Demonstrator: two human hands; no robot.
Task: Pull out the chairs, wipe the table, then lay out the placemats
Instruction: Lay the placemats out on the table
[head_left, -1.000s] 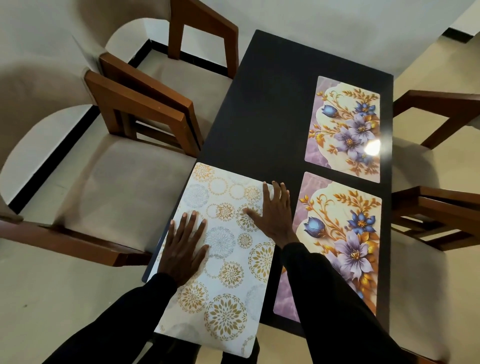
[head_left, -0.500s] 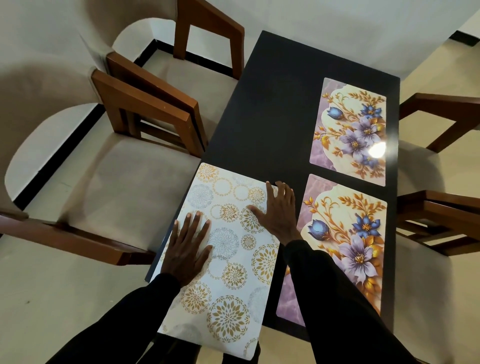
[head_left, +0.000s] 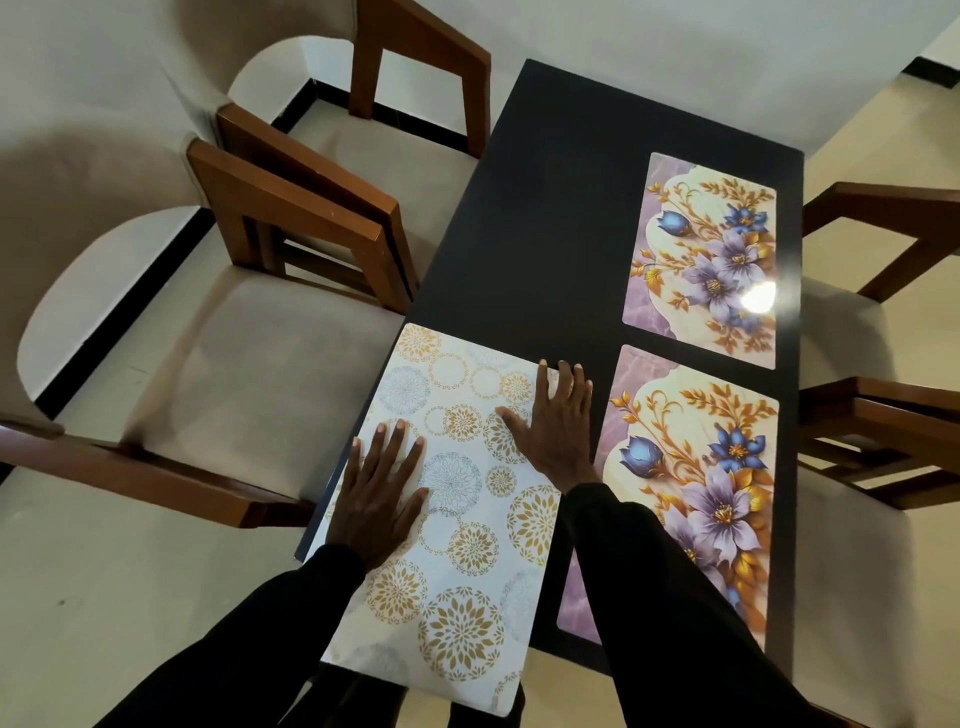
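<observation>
Pressing down on a thin, smooth white rectangular placemat printed with gold and grey medallions (head_left: 467, 519), left hand (head_left: 382, 493) flat near its left edge and right hand (head_left: 553, 431) flat at its right edge, fingers straight and spread, gripping nothing. Lying lengthwise away from the body at the near-left of the matte black surface (head_left: 545, 234), near end overhanging, so probably needing a forward push. Sitting just beside a glossy purple floral placemat (head_left: 696, 478), with a cushioned wooden chair (head_left: 260, 405) standing to the left.

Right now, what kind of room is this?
Probably a home dining area: a dark table with cushioned wooden chairs pulled out on both sides, two floral placemats laid on it, and a white-and-gold placemat beside them.
</observation>
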